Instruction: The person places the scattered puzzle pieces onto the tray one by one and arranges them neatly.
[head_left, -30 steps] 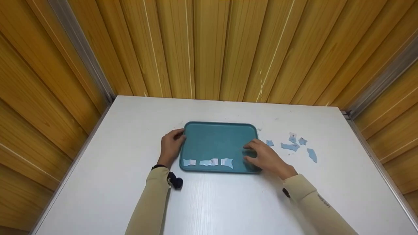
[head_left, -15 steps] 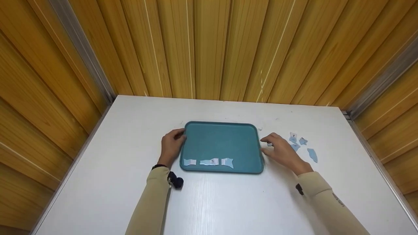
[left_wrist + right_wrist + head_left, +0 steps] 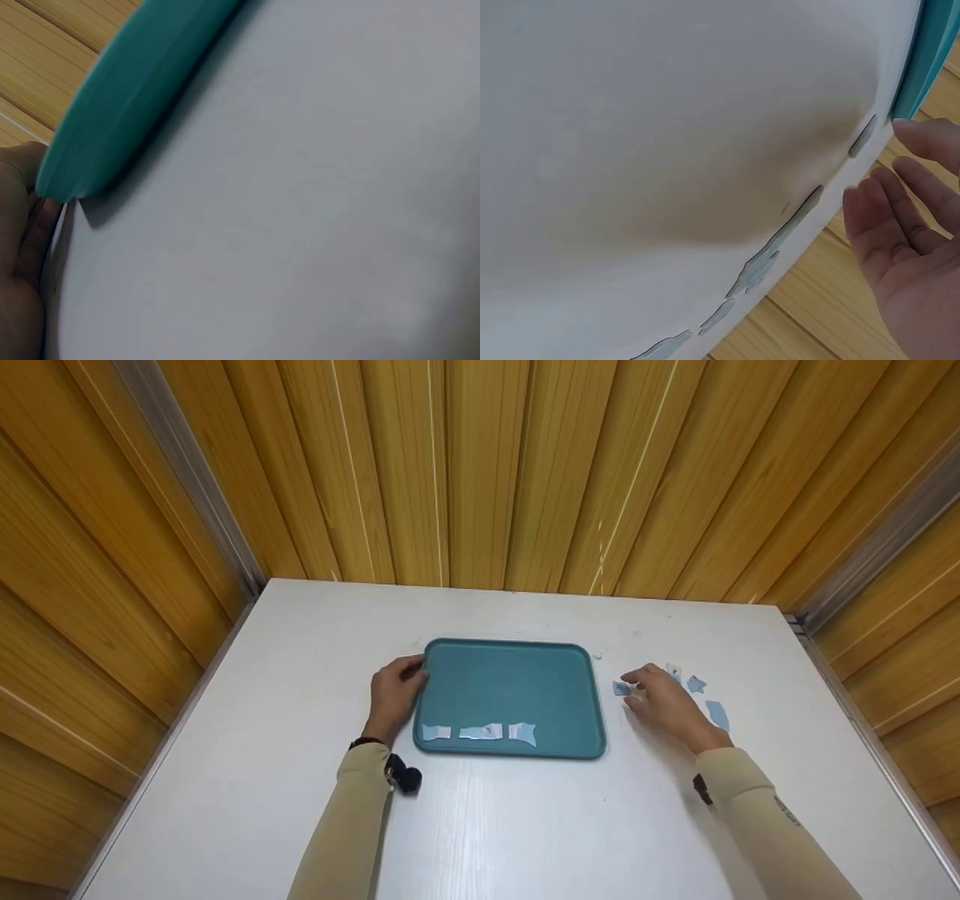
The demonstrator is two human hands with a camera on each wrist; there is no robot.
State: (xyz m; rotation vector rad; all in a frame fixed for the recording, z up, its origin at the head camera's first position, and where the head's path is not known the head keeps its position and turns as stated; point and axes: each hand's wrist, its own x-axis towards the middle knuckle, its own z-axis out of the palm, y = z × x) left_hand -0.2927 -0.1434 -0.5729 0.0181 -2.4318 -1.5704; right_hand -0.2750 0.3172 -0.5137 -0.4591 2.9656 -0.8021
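Note:
A teal tray [image 3: 517, 697] lies on the white table. At its left rim my left hand [image 3: 394, 694] holds the edge between thumb and fingers; the left wrist view shows that hand [image 3: 22, 240] at the tray's edge [image 3: 120, 112]. Three flat, jagged blue-and-white pieces, the middle one [image 3: 480, 732] among them, line the tray's front side. My right hand [image 3: 664, 705] hovers right of the tray, thumb and fingers apart, beside a small light-blue piece [image 3: 621, 688]. In the right wrist view, that hand [image 3: 907, 240] holds nothing. It hides part of the loose pieces in the head view.
Further right lie more jagged pieces: a star-like one [image 3: 697, 684], a long curved one [image 3: 718, 714] and a partly covered one [image 3: 673, 670]. Wood-patterned panels [image 3: 480, 472] stand behind the table [image 3: 495, 825] and at both sides.
My right hand has moved from over the tray's right side to the right, out to the loose pieces, uncovering the small light-blue one again. My left hand and the tray stay put.

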